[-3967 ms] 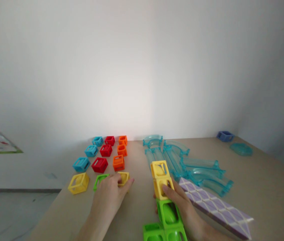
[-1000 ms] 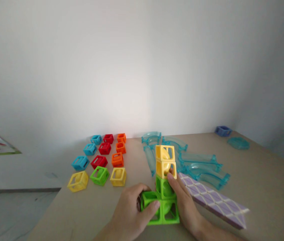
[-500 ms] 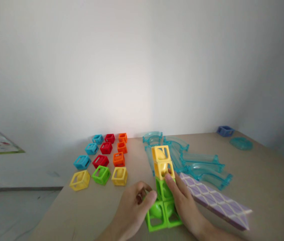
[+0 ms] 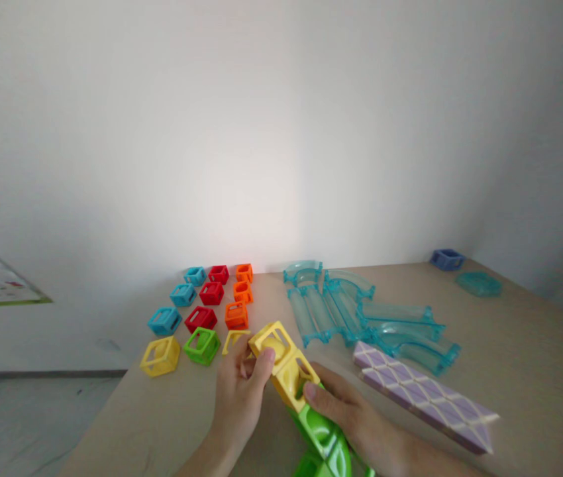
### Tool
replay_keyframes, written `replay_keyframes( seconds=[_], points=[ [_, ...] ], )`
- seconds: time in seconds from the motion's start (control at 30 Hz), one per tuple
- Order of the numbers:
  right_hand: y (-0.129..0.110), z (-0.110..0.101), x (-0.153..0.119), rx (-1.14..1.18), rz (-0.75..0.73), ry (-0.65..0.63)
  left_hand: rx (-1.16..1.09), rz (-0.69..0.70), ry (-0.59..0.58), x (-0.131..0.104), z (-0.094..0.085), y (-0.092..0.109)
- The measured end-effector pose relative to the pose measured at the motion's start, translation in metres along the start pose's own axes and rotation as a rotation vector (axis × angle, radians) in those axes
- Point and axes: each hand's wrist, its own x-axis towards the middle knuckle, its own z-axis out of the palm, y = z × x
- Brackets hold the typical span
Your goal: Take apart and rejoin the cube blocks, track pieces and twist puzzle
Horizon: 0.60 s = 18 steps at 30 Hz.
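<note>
In the head view, the left hand (image 4: 234,397) has its grip clamped on the end yellow cube frame (image 4: 272,346); the right hand (image 4: 361,414) has its grip clamped on the adjoining yellow cube frame (image 4: 291,383), next to the joined green cube frames (image 4: 317,429). Gripping neighbouring cubes probably steadies their joint. The tilted chain lies between the hands, over the surface (image 4: 122,417). Loose cubes sit in spaced rows, likely for easy picking.

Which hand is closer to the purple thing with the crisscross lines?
Right. The right hand is beside the purple thing; the left hand is farther off, at the held stack's yellow end.
</note>
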Motion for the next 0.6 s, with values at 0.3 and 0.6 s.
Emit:
replay_keyframes(
  seconds=[0.3,0.6],
  points=[
    [0.004,-0.003,0.002,0.104,0.065,0.143,0.247,0.216,0.322,-0.003,-0.023,0.014],
    [0.008,-0.002,0.003,0.116,0.065,0.134,1.039,-0.391,0.334,-0.036,-0.099,-0.001]
  ],
)
